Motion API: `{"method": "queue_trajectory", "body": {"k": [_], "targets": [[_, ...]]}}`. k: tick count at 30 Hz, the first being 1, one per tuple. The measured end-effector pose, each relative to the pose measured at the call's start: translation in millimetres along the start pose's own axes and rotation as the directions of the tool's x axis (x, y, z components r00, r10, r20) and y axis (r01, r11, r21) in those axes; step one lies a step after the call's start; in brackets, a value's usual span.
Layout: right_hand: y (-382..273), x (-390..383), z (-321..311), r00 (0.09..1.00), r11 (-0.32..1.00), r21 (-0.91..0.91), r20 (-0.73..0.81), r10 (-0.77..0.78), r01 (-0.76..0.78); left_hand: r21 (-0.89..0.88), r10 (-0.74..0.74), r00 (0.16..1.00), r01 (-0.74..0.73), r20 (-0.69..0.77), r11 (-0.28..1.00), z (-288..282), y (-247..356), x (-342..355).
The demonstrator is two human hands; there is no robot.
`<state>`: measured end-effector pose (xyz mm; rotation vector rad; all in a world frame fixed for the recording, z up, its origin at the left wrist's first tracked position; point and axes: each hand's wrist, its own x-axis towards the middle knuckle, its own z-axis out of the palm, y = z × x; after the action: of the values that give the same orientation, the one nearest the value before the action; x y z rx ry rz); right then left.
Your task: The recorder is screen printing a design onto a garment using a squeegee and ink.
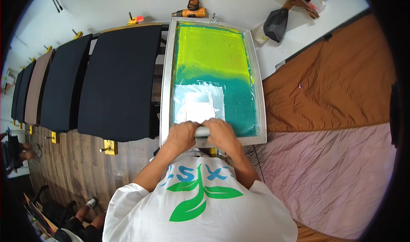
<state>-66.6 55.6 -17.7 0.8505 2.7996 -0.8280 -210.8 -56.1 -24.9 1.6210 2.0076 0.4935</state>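
A silk-screen frame with a pale metal rim lies before me. Its mesh is yellow-green at the far end and teal nearer, with a pale rectangle smeared with white ink at the near left. Both my hands are closed round a squeegee at the frame's near end; only a short grey-white stretch of it shows between them. My left hand grips its left part. Close beside it, my right hand grips the right part. The squeegee's blade is hidden.
Left of the frame stand several boards covered in black cloth, one of them brown. An orange heat gun lies behind the frame. Brown fabric and pinkish fabric spread at right. Other people's legs show at lower left.
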Motion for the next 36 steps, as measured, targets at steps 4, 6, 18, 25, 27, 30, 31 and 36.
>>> {"method": "queue_trajectory", "body": {"k": [4, 6, 18, 25, 27, 30, 31, 36], "targets": [[11, 57, -25, 0.999, 0.997, -0.079, -0.047, 0.02, -0.023, 0.043, 0.034, 0.984, -0.027, -0.174, 0.999, -7, -23, 54], [18, 74, -24, 0.998, 0.998, -0.051, -0.062, 0.02, -0.023, 0.039, -0.033, 0.988, 0.039, -0.152, 0.998, -9, -29, 72], [-1, -27, 34, 0.961, 0.992, 0.056, -0.26, -0.091, 0.109, -0.061, 0.084, 0.969, -0.101, -0.231, 0.993, 36, -3, -24], [-3, -2, 2, 1.0, 1.0, -0.022, 0.021, 0.014, -0.014, -0.025, 0.012, 0.998, -0.013, -0.054, 1.0, 0, 4, -6], [4, 28, -11, 0.999, 0.998, -0.051, -0.036, -0.025, 0.023, 0.029, -0.044, 0.998, 0.045, -0.035, 0.999, -8, -9, 24], [17, 77, -22, 0.997, 0.996, -0.084, -0.07, -0.021, 0.015, 0.055, -0.063, 0.993, 0.069, -0.104, 0.996, -21, -24, 68], [18, 90, -25, 0.998, 0.996, -0.092, -0.057, 0.015, -0.02, 0.043, -0.072, 0.989, 0.078, -0.13, 0.996, -21, -30, 77], [18, 94, -28, 0.997, 0.997, -0.032, -0.012, 0.076, -0.077, 0.051, -0.069, 0.982, 0.079, -0.175, 0.996, -3, -45, 88]]}}
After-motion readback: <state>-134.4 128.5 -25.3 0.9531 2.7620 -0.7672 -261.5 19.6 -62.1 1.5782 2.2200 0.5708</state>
